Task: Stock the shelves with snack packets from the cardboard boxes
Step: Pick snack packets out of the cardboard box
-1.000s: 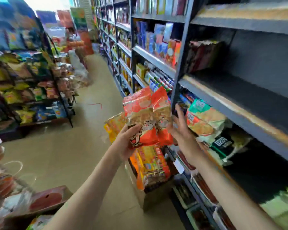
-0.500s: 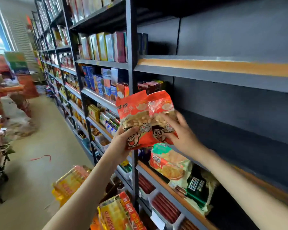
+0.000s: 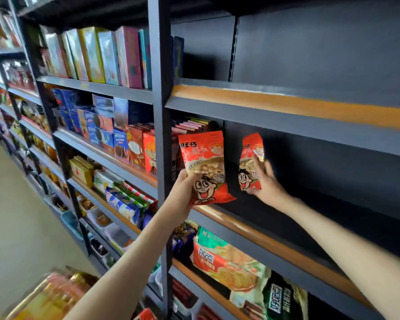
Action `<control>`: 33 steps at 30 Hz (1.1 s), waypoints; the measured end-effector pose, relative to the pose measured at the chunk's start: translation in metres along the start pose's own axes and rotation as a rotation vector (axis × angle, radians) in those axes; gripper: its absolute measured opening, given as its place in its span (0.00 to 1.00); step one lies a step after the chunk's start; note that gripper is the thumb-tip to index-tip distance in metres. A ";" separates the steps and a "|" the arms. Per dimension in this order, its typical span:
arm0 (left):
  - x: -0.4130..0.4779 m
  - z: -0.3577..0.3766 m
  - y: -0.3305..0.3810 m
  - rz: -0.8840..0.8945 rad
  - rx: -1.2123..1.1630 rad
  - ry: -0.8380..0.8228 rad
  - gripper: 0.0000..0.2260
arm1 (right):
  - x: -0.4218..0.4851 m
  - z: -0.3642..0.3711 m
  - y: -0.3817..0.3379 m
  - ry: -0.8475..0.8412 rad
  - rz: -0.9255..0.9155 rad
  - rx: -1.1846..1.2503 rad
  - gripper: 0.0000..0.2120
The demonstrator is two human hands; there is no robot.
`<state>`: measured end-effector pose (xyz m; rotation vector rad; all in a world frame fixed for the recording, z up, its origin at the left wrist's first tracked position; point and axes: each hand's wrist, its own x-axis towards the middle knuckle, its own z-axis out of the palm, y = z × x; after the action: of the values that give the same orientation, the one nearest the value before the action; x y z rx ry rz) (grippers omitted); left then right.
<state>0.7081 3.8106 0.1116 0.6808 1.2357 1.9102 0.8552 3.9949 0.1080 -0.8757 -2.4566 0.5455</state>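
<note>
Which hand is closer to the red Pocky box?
Left. The left hand, gripping a snack packet, is just right of and below the Pocky box, across the upright post. The right hand is farther right, holding a second packet on the dark shelf.

I'm in a shop aisle: tall dark-grey metal shelves with orange front edges [image 3: 286, 107] line my side, crowded with upright colourful cardboard snack boxes [image 3: 106, 56] and printed plastic biscuit packets [image 3: 224, 262], beside a pale bare floor [image 3: 16, 215].
</note>
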 end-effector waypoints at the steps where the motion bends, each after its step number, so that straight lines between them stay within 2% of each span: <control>1: 0.006 0.000 0.000 0.009 0.011 0.017 0.08 | 0.005 0.002 0.005 -0.012 0.023 -0.022 0.49; 3: 0.015 0.000 0.001 0.026 0.020 0.033 0.08 | 0.014 0.005 0.015 0.011 0.100 -0.127 0.50; 6: 0.026 -0.007 0.001 0.038 0.042 0.056 0.12 | 0.028 0.005 0.029 0.069 0.186 -0.560 0.46; 9: 0.037 -0.014 0.003 0.050 0.073 0.083 0.14 | 0.044 0.001 0.036 0.108 0.047 -0.801 0.44; 12: 0.050 -0.018 0.007 0.088 0.069 0.106 0.15 | 0.061 -0.001 0.041 -0.048 -0.138 -0.905 0.38; 14: 0.057 -0.019 0.006 0.094 0.065 0.122 0.16 | 0.071 -0.001 0.043 -0.132 -0.137 -0.825 0.34; 15: 0.061 -0.018 0.005 0.087 0.063 0.123 0.16 | 0.075 0.000 0.044 -0.110 -0.086 -0.738 0.32; 17: 0.069 -0.015 0.003 0.054 0.050 0.104 0.17 | 0.083 0.003 0.045 -0.019 0.092 -0.534 0.34; 18: 0.071 -0.012 0.003 0.028 0.043 0.087 0.17 | 0.086 0.006 0.047 -0.029 0.173 -0.425 0.35; 19: 0.075 -0.009 0.002 -0.003 0.038 0.069 0.18 | 0.088 0.008 0.048 -0.090 0.220 -0.320 0.36; 21: 0.081 -0.003 0.000 -0.051 0.053 0.038 0.18 | 0.087 0.012 0.050 -0.245 0.203 -0.207 0.32; 23: 0.085 0.003 -0.001 -0.060 0.077 0.007 0.17 | 0.083 0.009 0.049 -0.306 0.189 -0.239 0.30; 26: 0.094 0.008 -0.003 -0.045 0.121 -0.084 0.17 | 0.079 -0.012 0.030 -0.321 0.230 -0.514 0.34; 27: 0.096 0.009 -0.002 -0.048 0.145 -0.128 0.17 | 0.075 -0.021 0.019 -0.316 0.230 -0.496 0.36; 28: 0.097 0.011 -0.001 -0.053 0.166 -0.179 0.17 | 0.070 -0.029 0.009 -0.332 0.212 -0.357 0.39; 31: 0.106 0.013 0.001 -0.070 0.164 -0.325 0.16 | 0.057 -0.033 -0.017 -0.426 0.184 0.418 0.56; 32: 0.109 0.015 0.001 -0.068 0.173 -0.357 0.16 | 0.055 -0.026 -0.020 -0.396 0.185 0.518 0.63; 33: 0.111 0.017 0.000 -0.059 0.200 -0.380 0.15 | 0.055 -0.018 -0.020 -0.343 0.193 0.507 0.67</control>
<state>0.6562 3.9099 0.1224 1.0456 1.1916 1.5306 0.8176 4.0209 0.1487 -0.8567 -2.3487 1.4146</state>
